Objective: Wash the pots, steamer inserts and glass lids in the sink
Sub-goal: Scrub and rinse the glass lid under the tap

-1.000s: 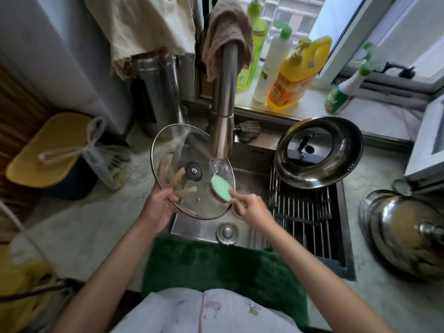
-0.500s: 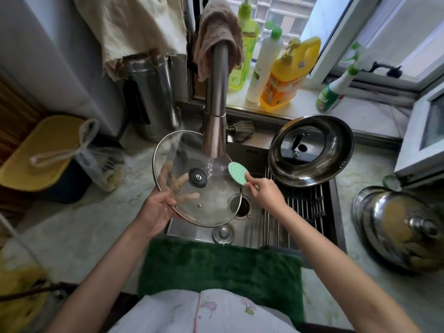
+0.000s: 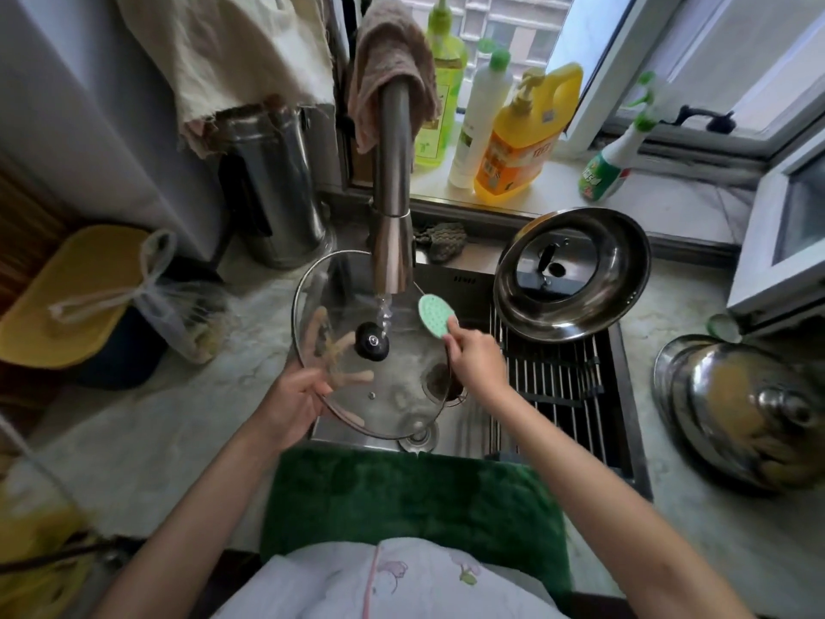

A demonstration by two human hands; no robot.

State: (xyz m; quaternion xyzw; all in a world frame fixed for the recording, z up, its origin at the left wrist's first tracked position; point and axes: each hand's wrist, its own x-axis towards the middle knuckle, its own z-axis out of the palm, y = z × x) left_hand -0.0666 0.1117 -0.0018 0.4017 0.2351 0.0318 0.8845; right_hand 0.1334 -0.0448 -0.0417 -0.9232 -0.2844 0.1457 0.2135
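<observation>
My left hand [image 3: 298,397] grips the lower left rim of a round glass lid [image 3: 393,382] with a black knob, held tilted over the steel sink [image 3: 460,433]. Water runs from the tall faucet [image 3: 393,243] onto the lid near the knob. My right hand [image 3: 477,361] holds a green oval scrubber [image 3: 434,315] at the lid's right edge. A steel pot [image 3: 616,283] with a glass lid inside it leans on the drying rack [image 3: 558,377] at the sink's right. Another steel lid [image 3: 741,408] lies on the counter at far right.
Detergent bottles [image 3: 513,140] and a spray bottle [image 3: 611,158] stand on the windowsill. A steel kettle [image 3: 277,189] is behind the sink on the left, a yellow-lidded bin [image 3: 76,297] with a plastic bag further left. A green towel [image 3: 402,498] covers the sink's front edge.
My right hand has lifted the green scrubber from the lid's face to its upper right edge. The lid has shifted slightly under the running water.
</observation>
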